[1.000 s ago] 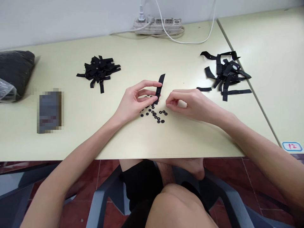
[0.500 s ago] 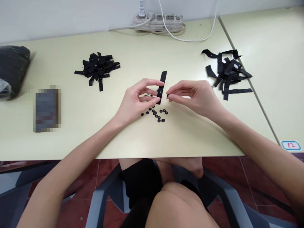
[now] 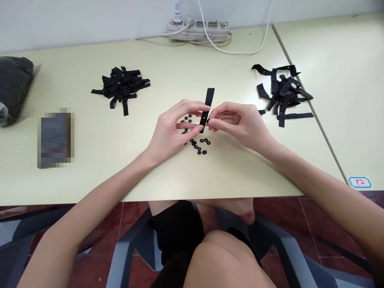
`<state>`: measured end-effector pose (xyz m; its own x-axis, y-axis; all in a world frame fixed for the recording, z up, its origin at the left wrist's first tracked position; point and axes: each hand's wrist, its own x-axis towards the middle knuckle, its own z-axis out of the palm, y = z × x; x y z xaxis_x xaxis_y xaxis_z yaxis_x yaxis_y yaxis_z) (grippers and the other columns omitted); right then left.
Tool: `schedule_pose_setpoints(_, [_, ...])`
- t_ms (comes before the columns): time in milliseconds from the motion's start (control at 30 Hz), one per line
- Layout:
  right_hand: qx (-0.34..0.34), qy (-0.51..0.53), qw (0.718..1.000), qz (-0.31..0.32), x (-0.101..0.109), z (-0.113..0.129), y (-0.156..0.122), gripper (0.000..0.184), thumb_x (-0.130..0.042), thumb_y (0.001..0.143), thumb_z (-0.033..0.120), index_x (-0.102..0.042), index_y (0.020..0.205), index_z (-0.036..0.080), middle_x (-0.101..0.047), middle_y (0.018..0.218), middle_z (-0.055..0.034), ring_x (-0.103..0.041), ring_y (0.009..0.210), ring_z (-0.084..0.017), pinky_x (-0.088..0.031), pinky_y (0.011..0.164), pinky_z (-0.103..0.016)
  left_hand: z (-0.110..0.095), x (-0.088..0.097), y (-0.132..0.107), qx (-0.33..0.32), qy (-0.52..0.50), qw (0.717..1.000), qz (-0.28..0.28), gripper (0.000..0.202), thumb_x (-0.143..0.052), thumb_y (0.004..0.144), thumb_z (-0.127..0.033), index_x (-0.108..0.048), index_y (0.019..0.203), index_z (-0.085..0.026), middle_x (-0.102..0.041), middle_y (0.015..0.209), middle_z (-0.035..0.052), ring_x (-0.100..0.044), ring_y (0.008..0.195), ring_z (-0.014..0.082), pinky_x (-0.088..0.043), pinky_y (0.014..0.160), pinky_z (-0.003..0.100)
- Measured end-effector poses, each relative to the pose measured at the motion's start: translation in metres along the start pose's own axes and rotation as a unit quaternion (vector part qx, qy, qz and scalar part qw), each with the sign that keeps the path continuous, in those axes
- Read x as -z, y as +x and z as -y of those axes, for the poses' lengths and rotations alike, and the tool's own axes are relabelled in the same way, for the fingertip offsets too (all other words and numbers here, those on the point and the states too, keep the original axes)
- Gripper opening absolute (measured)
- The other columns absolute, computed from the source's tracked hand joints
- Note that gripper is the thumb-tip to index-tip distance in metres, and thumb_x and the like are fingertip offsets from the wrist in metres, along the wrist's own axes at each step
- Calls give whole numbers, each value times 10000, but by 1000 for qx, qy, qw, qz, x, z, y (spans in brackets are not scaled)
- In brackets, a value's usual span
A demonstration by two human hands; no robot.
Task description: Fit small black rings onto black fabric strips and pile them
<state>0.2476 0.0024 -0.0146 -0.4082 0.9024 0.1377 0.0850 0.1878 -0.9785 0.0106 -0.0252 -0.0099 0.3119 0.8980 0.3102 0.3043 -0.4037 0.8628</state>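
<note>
My left hand [image 3: 177, 126] pinches a short black fabric strip [image 3: 210, 97], held upright and slightly tilted above the table. A small pale hole or dot shows midway along the strip. Close at its right side, my right hand [image 3: 237, 120] is closed, thumb against forefinger, on a small black snap button [image 3: 208, 121] mostly covered by the fingertips. Whether the button touches the strip I cannot tell. Several loose round black snap buttons [image 3: 196, 147] lie on the table beneath and in front of my left hand, some partly hidden by it.
A pile of black strips [image 3: 120, 84] lies at the left and a looser pile [image 3: 283, 92] at the right. A blurred-out box-like object [image 3: 55, 140] and a dark bag [image 3: 15, 90] are far left. Along the wall sits a power strip [image 3: 198, 30] with a white cable.
My right hand has moved left with the snap button, closing the gap to the strip. The left hand keeps its hold on the strip. The whole view has shifted slightly.
</note>
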Motion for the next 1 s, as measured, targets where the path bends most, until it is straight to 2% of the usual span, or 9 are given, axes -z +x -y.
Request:
schedule_pose_setpoints(233, [8,16,1000,14,-5,0,0,326,-891,951,524,-738,1001,240,-783,1027,-46,-778,898,-219,-705,938,-468,-1,0,-1,-13,-2,1000,-9,312,-812,1031,-433,-804,1334,-360,-737,1433,47,-689,1420,293,-750,988,428])
schedule_pose_setpoints(433, [15,15,999,-30,-12,2,-3,292,-871,959,502,-693,956,271,-781,992,-42,-788,983,-252,-700,994,-488,0,-1,-2,-4,3,1000,-3,327,-811,1034,-455,-805,1350,-373,-741,1461,48,-670,1460,319,-753,977,470])
schedule_pose_setpoints(600, [19,12,999,-39,-13,0,-4,262,-867,966,460,-679,944,279,-764,985,-37,-791,986,-239,-703,993,-455,0,-2,-2,5,13,1000,3,351,-835,1014,-455,-799,1355,-382,-742,1460,40,-674,1465,323,-758,951,451])
schedule_pose_setpoints(833, [-11,22,999,-21,-10,-1,-2,228,-889,945,422,-759,1059,272,-807,1032,-48,-817,1047,-274,-709,1040,-497,0,-4,-4,6,4,1000,7,341,-838,1013,-433,-804,1348,-378,-736,1468,44,-680,1458,330,-760,957,462])
schedule_pose_setpoints(1000, [-8,11,1000,-26,-11,3,-3,166,-866,965,417,-790,984,271,-824,1004,-50,-819,1052,-290,-715,1040,-533,-4,-5,-4,-6,-3,1000,16,332,-807,1034,-447,-788,1361,-394,-722,1476,25,-676,1454,299,-752,967,417])
